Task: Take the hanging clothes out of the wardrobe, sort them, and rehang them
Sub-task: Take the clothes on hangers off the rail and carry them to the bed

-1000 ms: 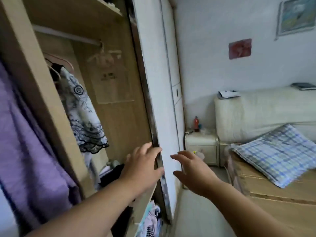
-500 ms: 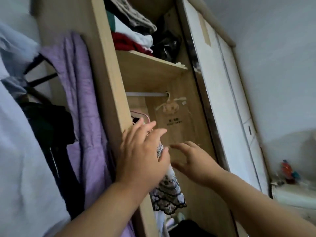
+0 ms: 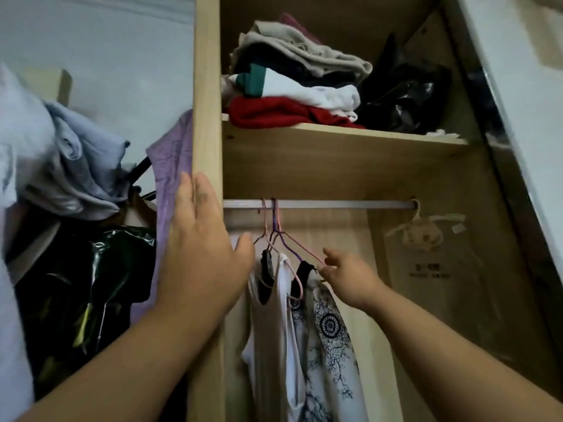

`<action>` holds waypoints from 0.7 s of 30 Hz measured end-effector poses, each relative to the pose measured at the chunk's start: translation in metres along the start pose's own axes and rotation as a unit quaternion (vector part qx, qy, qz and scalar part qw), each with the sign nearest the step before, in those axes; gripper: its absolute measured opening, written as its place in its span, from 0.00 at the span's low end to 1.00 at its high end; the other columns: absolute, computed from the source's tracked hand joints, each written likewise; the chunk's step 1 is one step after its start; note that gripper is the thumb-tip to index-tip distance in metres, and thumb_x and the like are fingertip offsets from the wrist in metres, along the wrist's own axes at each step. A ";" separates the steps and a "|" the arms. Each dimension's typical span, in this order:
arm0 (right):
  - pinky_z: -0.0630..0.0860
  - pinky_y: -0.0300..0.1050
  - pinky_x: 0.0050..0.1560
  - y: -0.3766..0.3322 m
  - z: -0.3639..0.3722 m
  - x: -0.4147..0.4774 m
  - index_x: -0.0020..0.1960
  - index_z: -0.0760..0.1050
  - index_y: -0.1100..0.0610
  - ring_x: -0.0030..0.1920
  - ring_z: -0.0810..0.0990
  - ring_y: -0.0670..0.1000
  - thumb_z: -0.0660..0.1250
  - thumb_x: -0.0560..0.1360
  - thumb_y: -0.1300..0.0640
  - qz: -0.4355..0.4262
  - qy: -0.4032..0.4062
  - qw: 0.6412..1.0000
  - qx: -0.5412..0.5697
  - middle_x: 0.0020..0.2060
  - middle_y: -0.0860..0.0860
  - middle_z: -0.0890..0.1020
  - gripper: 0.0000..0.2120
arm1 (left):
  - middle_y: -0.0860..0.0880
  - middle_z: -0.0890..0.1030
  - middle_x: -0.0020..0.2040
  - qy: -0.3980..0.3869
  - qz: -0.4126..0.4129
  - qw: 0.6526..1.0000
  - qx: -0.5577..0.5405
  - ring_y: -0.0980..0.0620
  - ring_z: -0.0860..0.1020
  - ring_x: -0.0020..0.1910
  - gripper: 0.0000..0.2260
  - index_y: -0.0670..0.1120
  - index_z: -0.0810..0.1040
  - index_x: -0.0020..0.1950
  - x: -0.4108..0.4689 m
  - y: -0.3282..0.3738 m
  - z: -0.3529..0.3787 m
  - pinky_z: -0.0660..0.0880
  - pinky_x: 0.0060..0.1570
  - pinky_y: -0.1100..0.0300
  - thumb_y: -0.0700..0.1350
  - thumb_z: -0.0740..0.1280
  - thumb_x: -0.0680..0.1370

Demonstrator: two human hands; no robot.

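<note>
Left hand (image 3: 201, 254) lies flat, fingers straight, against the wardrobe side panel (image 3: 207, 86). Right hand (image 3: 353, 278) has narrow fingers pinching the pink hanger (image 3: 304, 249). It carries the patterned dress (image 3: 329, 330), hanging on the rail (image 3: 335, 204).

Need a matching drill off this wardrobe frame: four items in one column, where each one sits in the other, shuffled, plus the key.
Items
1. red folded garment
2. black-and-white patterned top
3. purple garment
4. left hand

Places
A. outside, left of the wardrobe side panel
B. flat against that panel, fingers straight
C. bottom of the pile on the shelf
D. on a hanger on the rail, at the fingertips of the right hand

Pairs: 1-C, 2-D, 3-A, 4-B
</note>
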State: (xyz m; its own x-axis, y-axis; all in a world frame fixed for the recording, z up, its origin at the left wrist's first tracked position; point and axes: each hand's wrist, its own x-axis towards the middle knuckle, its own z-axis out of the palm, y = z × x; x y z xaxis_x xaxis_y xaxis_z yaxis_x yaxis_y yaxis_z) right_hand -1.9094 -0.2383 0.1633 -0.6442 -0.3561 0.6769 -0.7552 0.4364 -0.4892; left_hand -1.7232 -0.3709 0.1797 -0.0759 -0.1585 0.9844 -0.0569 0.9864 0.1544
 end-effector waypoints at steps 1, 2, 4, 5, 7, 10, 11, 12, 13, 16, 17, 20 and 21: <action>0.69 0.44 0.63 0.002 0.001 0.013 0.75 0.60 0.58 0.65 0.73 0.55 0.59 0.80 0.54 -0.006 -0.013 1.000 0.016 0.68 0.56 0.72 0.25 | 0.45 0.48 0.78 0.010 -0.008 1.000 0.023 0.45 0.53 0.75 0.40 0.45 0.46 0.78 0.001 0.002 0.001 0.56 0.70 0.55 0.48 0.68 0.74; 0.70 0.45 0.62 0.004 0.002 0.022 0.74 0.60 0.58 0.64 0.74 0.56 0.60 0.80 0.56 -0.006 -0.016 1.000 0.025 0.67 0.57 0.73 0.25 | 0.44 0.51 0.77 0.016 -0.013 0.999 0.031 0.45 0.55 0.75 0.40 0.44 0.48 0.78 0.000 0.002 0.001 0.59 0.69 0.54 0.47 0.68 0.73; 0.73 0.50 0.59 0.007 0.007 0.042 0.74 0.60 0.57 0.59 0.77 0.58 0.60 0.79 0.58 0.000 -0.012 0.998 0.054 0.62 0.57 0.77 0.25 | 0.44 0.55 0.76 0.023 -0.029 0.999 0.040 0.44 0.60 0.72 0.39 0.44 0.50 0.77 -0.004 0.003 0.000 0.64 0.65 0.53 0.47 0.68 0.72; 0.76 0.51 0.55 0.008 0.009 0.051 0.73 0.61 0.57 0.55 0.78 0.58 0.60 0.79 0.59 0.009 -0.008 0.998 0.068 0.59 0.57 0.78 0.24 | 0.45 0.56 0.76 0.028 -0.037 0.998 0.043 0.45 0.61 0.72 0.39 0.45 0.50 0.78 -0.005 0.004 0.000 0.65 0.64 0.52 0.48 0.67 0.72; 0.76 0.47 0.48 0.011 0.012 0.065 0.69 0.67 0.59 0.50 0.79 0.58 0.60 0.78 0.59 0.031 -0.009 0.997 0.070 0.55 0.58 0.79 0.20 | 0.45 0.56 0.76 0.039 -0.042 0.997 0.059 0.46 0.61 0.71 0.38 0.46 0.50 0.78 -0.007 0.006 0.001 0.64 0.65 0.53 0.50 0.66 0.73; 0.74 0.46 0.52 0.018 0.013 0.080 0.58 0.76 0.63 0.56 0.78 0.60 0.60 0.77 0.58 0.071 -0.016 0.994 0.086 0.55 0.60 0.80 0.14 | 0.46 0.57 0.76 0.046 -0.047 0.995 0.081 0.47 0.60 0.72 0.38 0.46 0.51 0.78 -0.007 0.008 0.002 0.63 0.66 0.54 0.47 0.67 0.73; 0.74 0.46 0.51 0.021 0.013 0.084 0.56 0.77 0.63 0.56 0.78 0.60 0.60 0.78 0.58 0.069 -0.014 0.994 0.080 0.55 0.60 0.80 0.13 | 0.46 0.57 0.76 0.047 -0.049 0.994 0.088 0.47 0.60 0.72 0.38 0.46 0.51 0.78 -0.008 0.009 0.002 0.63 0.66 0.54 0.47 0.67 0.73; 0.73 0.44 0.48 0.025 0.012 0.088 0.55 0.78 0.62 0.55 0.78 0.60 0.59 0.78 0.58 0.060 -0.010 0.997 0.055 0.54 0.60 0.80 0.13 | 0.46 0.57 0.76 0.047 -0.051 0.993 0.091 0.48 0.60 0.72 0.38 0.46 0.51 0.78 -0.008 0.010 0.002 0.63 0.66 0.55 0.47 0.67 0.73; 0.71 0.43 0.44 0.028 0.011 0.091 0.54 0.78 0.62 0.54 0.78 0.59 0.59 0.78 0.58 0.054 0.004 0.998 0.029 0.54 0.60 0.81 0.13 | 0.46 0.57 0.76 0.048 -0.052 0.993 0.093 0.48 0.61 0.72 0.38 0.46 0.51 0.78 -0.008 0.011 0.001 0.63 0.66 0.55 0.47 0.67 0.73; 0.68 0.42 0.43 0.035 0.005 0.095 0.53 0.79 0.63 0.53 0.79 0.60 0.58 0.78 0.59 0.051 0.029 0.998 0.027 0.53 0.62 0.81 0.13 | 0.47 0.57 0.76 0.046 -0.055 0.992 0.100 0.49 0.62 0.70 0.38 0.47 0.50 0.78 -0.007 0.012 0.001 0.63 0.66 0.56 0.47 0.67 0.73; 0.70 0.43 0.43 0.036 0.002 0.096 0.54 0.79 0.63 0.53 0.79 0.61 0.57 0.78 0.59 0.053 0.035 0.998 0.029 0.53 0.62 0.81 0.13 | 0.47 0.57 0.76 0.046 -0.057 0.992 0.103 0.49 0.62 0.70 0.38 0.47 0.50 0.78 -0.007 0.012 0.001 0.63 0.65 0.56 0.47 0.67 0.73; 0.72 0.44 0.46 0.039 -0.013 0.097 0.55 0.79 0.63 0.53 0.78 0.62 0.56 0.79 0.60 0.046 0.053 0.997 0.021 0.53 0.62 0.80 0.15 | 0.48 0.58 0.76 0.048 -0.064 0.991 0.108 0.48 0.63 0.70 0.37 0.48 0.50 0.78 -0.008 0.013 0.001 0.64 0.64 0.55 0.47 0.66 0.73; 0.73 0.45 0.46 0.040 -0.019 0.097 0.55 0.79 0.63 0.53 0.78 0.62 0.55 0.80 0.60 0.041 0.064 0.997 0.024 0.53 0.62 0.80 0.15 | 0.48 0.58 0.75 0.048 -0.067 0.991 0.108 0.48 0.64 0.70 0.37 0.48 0.50 0.78 -0.008 0.013 0.001 0.65 0.64 0.54 0.47 0.66 0.73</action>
State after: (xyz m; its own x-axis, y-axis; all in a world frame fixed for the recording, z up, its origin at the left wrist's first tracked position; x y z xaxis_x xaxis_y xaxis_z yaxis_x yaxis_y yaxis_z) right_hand -1.9998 -0.2400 0.2195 -0.6853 -0.2118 0.6967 -0.7078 0.4190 -0.5688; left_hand -1.7248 -0.3564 0.1738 0.0408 -0.2731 0.9611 -0.2724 0.9225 0.2737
